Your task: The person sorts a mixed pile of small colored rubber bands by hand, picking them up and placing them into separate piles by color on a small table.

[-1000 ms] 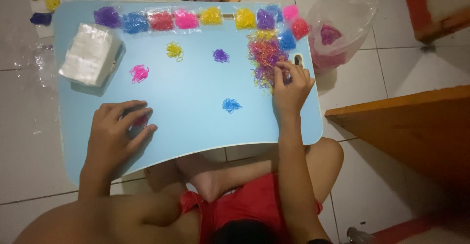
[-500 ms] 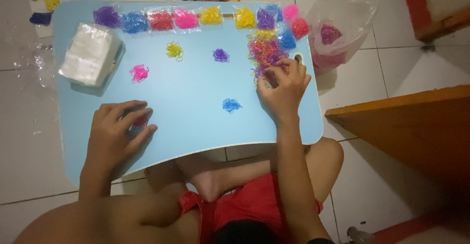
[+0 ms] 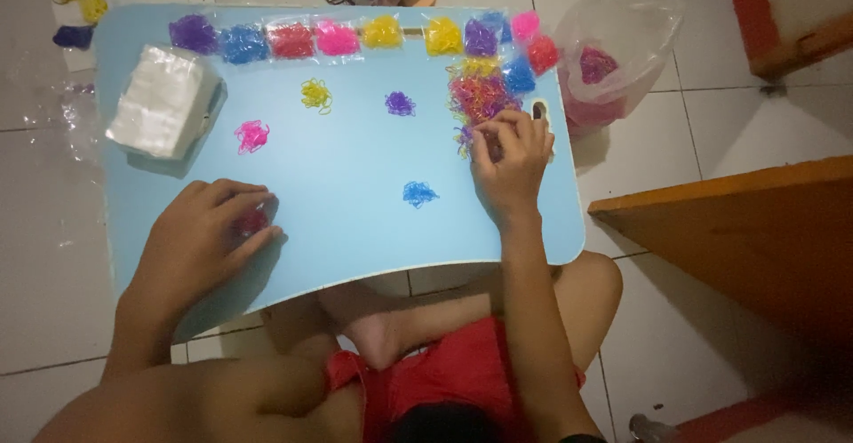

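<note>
I take this for a home: I'm seated cross-legged on a white tiled floor (image 3: 711, 132) with a light-blue lap table (image 3: 355, 230) over my knees. Orange wooden furniture (image 3: 746, 230) stands just beside me, and plastic bags (image 3: 613, 52) lie about the floor as in a living room.

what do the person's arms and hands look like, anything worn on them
Both arms are bare, with no sleeves. The left hand and right hand show no gloves or rings. A dark band may sit at the right arm's bottom edge, too cropped to tell.
</note>
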